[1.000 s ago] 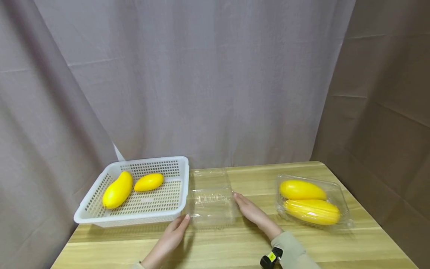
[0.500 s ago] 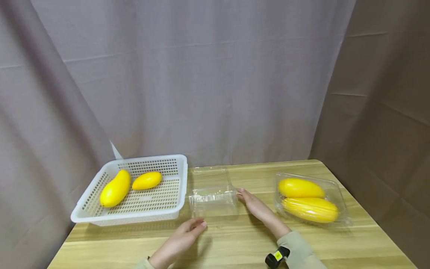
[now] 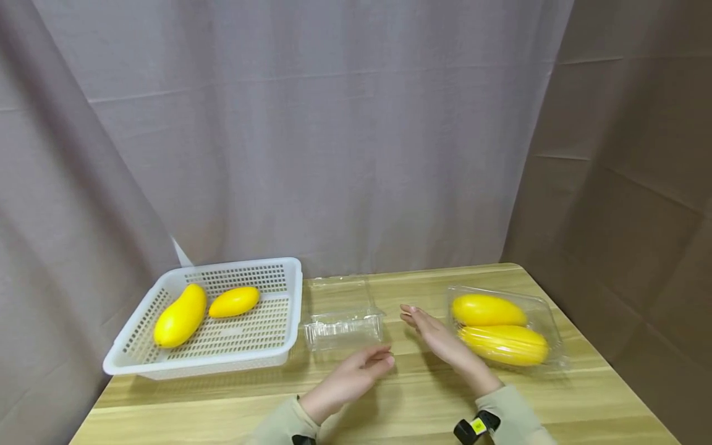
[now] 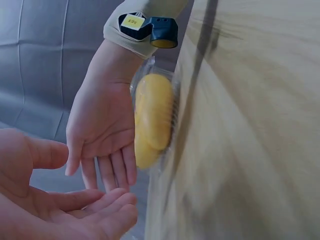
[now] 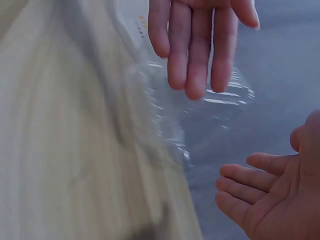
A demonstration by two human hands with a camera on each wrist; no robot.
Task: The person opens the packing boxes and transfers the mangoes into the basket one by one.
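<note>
Basket, white, perforated, one, toward the left end of the wooden table; contents, two: curved yellow fruit and smaller yellow fruit, lying near each other. Open container, clear plastic, one, just beside the basket, opened out in two sections, wood grain visible through it. Packed container, clear plastic, one, toward the right; contents, two: rear yellow fruit and front yellow fruit, side by side. Left hand, fingers loosely bent, grasping nothing, on the near side of the open container. Right hand, fingers nearly straight, grasping nothing, between both containers. Totals: clear containers, two; fruits, four.
</note>
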